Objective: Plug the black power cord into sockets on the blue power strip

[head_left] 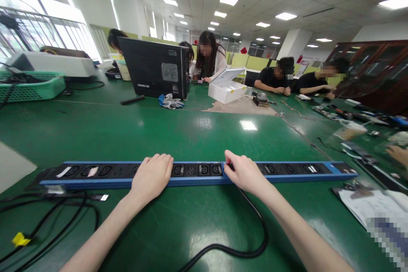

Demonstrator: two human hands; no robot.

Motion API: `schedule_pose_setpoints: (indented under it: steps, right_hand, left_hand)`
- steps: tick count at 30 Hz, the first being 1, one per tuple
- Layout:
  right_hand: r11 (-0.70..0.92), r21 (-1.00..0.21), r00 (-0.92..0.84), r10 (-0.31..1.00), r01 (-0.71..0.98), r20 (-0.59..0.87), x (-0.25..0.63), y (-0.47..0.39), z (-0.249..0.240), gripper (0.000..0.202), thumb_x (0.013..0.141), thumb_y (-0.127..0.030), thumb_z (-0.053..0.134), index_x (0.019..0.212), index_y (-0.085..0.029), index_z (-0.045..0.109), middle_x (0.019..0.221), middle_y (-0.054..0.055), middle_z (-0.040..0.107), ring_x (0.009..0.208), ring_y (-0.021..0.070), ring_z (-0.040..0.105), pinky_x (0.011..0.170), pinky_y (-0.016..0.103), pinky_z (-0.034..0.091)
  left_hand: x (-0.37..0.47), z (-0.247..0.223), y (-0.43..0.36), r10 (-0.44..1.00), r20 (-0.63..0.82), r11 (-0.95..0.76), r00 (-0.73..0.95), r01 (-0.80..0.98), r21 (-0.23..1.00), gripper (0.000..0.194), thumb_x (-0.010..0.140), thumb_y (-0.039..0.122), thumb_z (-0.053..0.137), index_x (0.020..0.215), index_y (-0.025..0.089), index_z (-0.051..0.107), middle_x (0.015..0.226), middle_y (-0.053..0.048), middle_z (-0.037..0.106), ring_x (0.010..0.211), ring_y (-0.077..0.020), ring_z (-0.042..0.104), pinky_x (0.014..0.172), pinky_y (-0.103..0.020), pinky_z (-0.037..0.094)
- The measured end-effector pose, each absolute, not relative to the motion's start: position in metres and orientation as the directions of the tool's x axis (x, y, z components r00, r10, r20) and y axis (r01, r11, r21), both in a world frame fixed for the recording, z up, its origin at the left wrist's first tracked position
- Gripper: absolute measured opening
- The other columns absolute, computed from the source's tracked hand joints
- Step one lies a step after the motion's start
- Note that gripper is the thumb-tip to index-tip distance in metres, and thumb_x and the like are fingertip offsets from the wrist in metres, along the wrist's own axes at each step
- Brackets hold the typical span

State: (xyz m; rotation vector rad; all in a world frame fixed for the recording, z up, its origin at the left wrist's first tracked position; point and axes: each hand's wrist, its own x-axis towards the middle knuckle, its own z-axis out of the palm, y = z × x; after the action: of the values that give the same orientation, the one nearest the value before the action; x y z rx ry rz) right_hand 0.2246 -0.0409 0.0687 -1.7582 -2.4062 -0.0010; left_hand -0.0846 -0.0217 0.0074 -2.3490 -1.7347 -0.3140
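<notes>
A long blue and black power strip (191,171) lies across the green table, its sockets facing up. My left hand (153,174) is closed over the strip left of its middle, fingers wrapped over the far edge. Right of the middle, my right hand (242,171) has its fingers curled at the strip's top, around the end of a black cable (263,225). The plug itself is hidden by the hand. From there the cable curves down toward the near edge of the view.
A black computer case (153,68), blue and white gloves (171,101) and an open white box (227,87) stand beyond. Black cables (63,208) lie at left, a clipboard (366,204) at right. A green basket (35,87) is far left. Several people sit or lean across the table.
</notes>
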Motion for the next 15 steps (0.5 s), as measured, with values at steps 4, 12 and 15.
schedule_pose_setpoints:
  steps: [4,12,15]
  right_hand:
    - [0.307,-0.103,-0.294,0.947,0.946,0.128,0.2247,-0.0410,0.0678,0.006,0.098,-0.031,0.049,0.097,-0.025,0.049,0.073,-0.001,0.062,0.067,0.0161,0.057,0.059,0.026,0.020]
    - [0.268,-0.067,-0.257,0.956,0.961,0.139,0.2212,-0.0475,0.0682,0.009,0.099,-0.033,0.047,0.097,-0.025,0.050,0.074,0.001,0.063,0.068,0.0175,0.059,0.059,0.028,0.018]
    - [0.257,-0.075,-0.243,0.957,0.964,0.156,0.2227,-0.0480,0.0690,0.009,0.099,-0.032,0.046,0.100,-0.025,0.050,0.075,0.001,0.063,0.068,0.0179,0.059,0.059,0.028,0.018]
  left_hand:
    - [-0.0839,0.0077,-0.0221,0.912,0.287,-0.291,0.292,0.956,-0.046,0.037,0.103,0.028,0.027,0.090,0.021,0.061,0.091,-0.008,0.067,0.090,-0.0240,0.057,0.079,-0.037,0.033]
    - [-0.0849,0.0080,-0.0217,0.920,0.268,-0.291,0.286,0.957,-0.024,0.038,0.102,0.029,0.027,0.089,0.021,0.062,0.090,-0.008,0.067,0.089,-0.0236,0.057,0.077,-0.036,0.033]
    - [-0.0860,0.0065,-0.0210,0.910,0.280,-0.305,0.306,0.951,-0.050,0.037,0.102,0.028,0.027,0.090,0.021,0.061,0.091,-0.007,0.067,0.090,-0.0241,0.057,0.077,-0.036,0.033]
